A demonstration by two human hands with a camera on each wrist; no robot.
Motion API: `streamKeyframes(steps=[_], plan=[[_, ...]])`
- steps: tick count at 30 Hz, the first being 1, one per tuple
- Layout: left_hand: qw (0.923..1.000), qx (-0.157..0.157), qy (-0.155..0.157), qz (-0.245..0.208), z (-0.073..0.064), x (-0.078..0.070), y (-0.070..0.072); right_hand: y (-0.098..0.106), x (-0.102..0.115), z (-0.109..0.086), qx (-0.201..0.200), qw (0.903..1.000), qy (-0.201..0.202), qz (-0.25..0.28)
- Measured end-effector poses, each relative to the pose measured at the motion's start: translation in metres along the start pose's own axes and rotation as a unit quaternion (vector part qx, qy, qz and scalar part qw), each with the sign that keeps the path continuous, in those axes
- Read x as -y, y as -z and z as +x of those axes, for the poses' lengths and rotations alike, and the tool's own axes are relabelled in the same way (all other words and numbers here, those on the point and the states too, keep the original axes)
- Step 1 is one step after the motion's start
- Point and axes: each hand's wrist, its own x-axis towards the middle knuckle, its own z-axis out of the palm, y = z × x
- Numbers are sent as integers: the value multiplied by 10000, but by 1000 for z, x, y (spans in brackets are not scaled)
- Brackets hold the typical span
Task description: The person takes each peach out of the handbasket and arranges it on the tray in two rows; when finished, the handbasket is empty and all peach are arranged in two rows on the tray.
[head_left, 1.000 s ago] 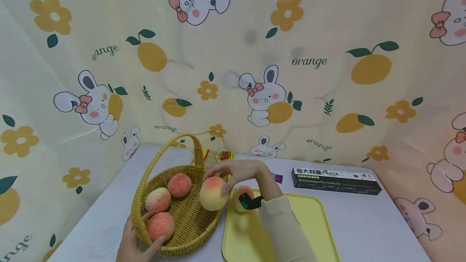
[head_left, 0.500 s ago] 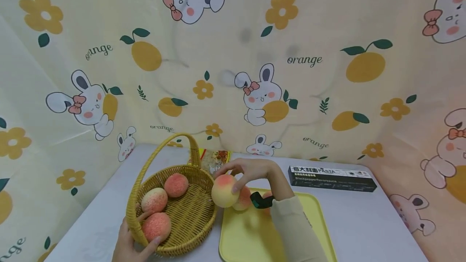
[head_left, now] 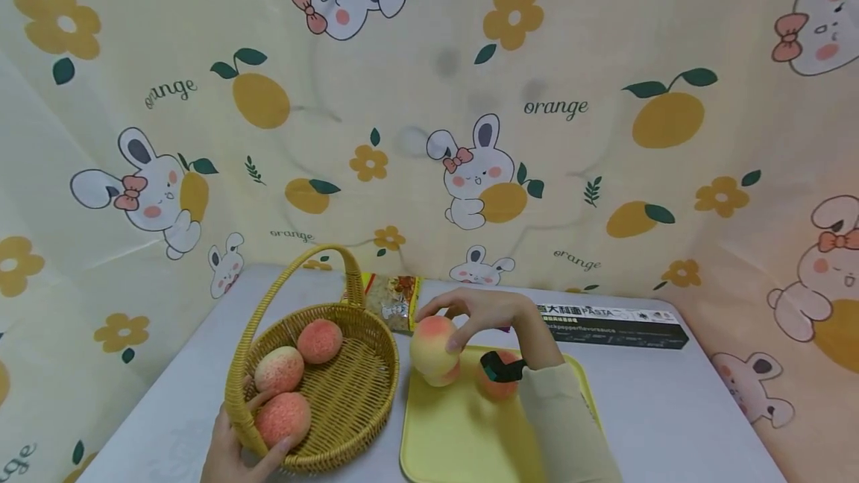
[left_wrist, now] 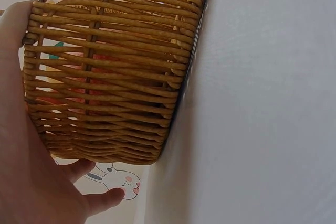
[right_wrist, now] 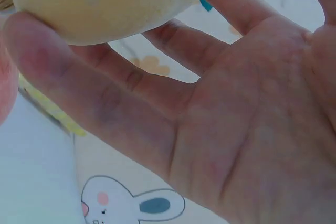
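Observation:
In the head view, my right hand (head_left: 478, 315) holds a yellow peach (head_left: 429, 345) with a pink top between thumb and fingers. Below it, largely hidden, a second peach (head_left: 443, 377) sits on the yellow tray (head_left: 463, 438). Another peach (head_left: 498, 387) lies farther right on the tray, partly behind the wrist. My left hand (head_left: 231, 446) grips the left side of a wicker basket (head_left: 349, 393), thumb over the rim. Inside are a red peach (head_left: 320, 341), a pale speckled peach (head_left: 279, 370) and another red peach (head_left: 284, 418). The left wrist view shows fingers along the woven wall (left_wrist: 115, 82).
A black and white pasta box (head_left: 617, 330) lies behind the tray to the right. Between basket and right hand, at the back, is a clear food packet (head_left: 396, 300) with yellow edges. The basket's tall handle (head_left: 295, 267) arches above its rim. A printed cloth (head_left: 403, 95) hangs behind the table.
My right hand has carried the yellow peach rightward from over the basket's right edge to over the tray. The left hand keeps its grip on the basket. The head view has turned slightly right.

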Motion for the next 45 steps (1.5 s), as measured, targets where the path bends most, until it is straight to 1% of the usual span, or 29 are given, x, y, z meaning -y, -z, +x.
streamKeyframes(steps=[3, 6, 12, 15, 20, 27, 31, 33, 40, 45], plan=[[10000, -11, -58, 4, 0, 0, 0, 3, -1, -7, -33, 9999, 35, -108], [10000, -5, -91, 33, 0, 0, -1, 5, -2, -15, -78, 9999, -23, -75], [9996, -139, -130, -197, 1, -2, -1, 8, -6, -30, -214, 9992, -314, -92], [9994, -128, -151, -282, 1, -2, -1, 8, -7, -38, -291, 9986, -436, -32], [9994, -100, -145, -288, 1, -3, -1, 10, -9, -54, -483, 9969, -600, 152], [9994, -183, -265, -160, 1, -4, -1, 11, -12, -80, -767, 9938, -795, 113], [9996, -140, -196, -120, 1, -5, -1, 11, -17, -96, -885, 9930, -772, 122], [9996, -152, -224, -97, 1, -4, -1, 11, -20, -103, -928, 9930, -725, 104], [9975, -320, -610, -185, 3, 5, -3, 10, -29, -122, -1035, 9922, -694, 60], [9971, -270, -670, -231, 2, 8, -3, 9, -35, -133, -1086, 9912, -715, 255]])
